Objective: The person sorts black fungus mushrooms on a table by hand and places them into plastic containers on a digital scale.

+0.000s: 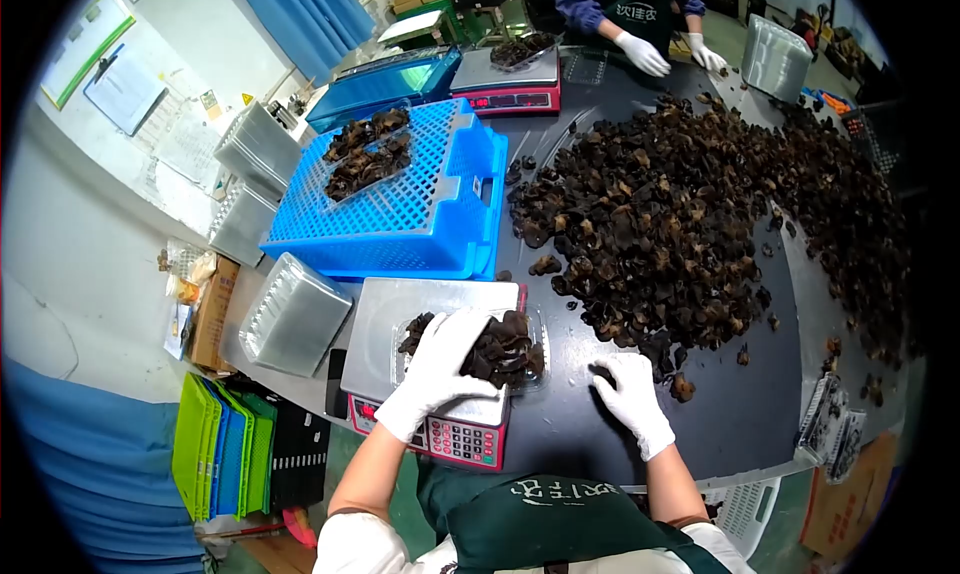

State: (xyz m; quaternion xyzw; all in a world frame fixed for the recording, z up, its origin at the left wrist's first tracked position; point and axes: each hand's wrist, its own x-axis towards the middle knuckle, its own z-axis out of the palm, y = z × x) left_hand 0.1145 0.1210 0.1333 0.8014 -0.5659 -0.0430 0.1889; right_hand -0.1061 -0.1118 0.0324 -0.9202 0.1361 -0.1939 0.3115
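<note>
A clear plastic tray (541, 374) with dark wood-ear mushrooms (508, 350) rests on the metal plate of a red-edged scale (430, 296). My left hand (440, 359), in a white glove, lies over the tray's left part with thumb and fingers spread across the mushrooms; whether it grips any is hidden. My right hand (634, 399), also gloved, is at the dark table (730, 414) right of the scale, beside the lower edge of a large mushroom heap (660, 224). Its fingers are apart and hold nothing.
Behind the scale stands an upturned blue crate (400, 209) with a filled tray (368, 159) on top. Stacked clear trays (295, 314) stand at left. Across the table, a co-worker's gloved hands (643, 54) are near a second scale (505, 79).
</note>
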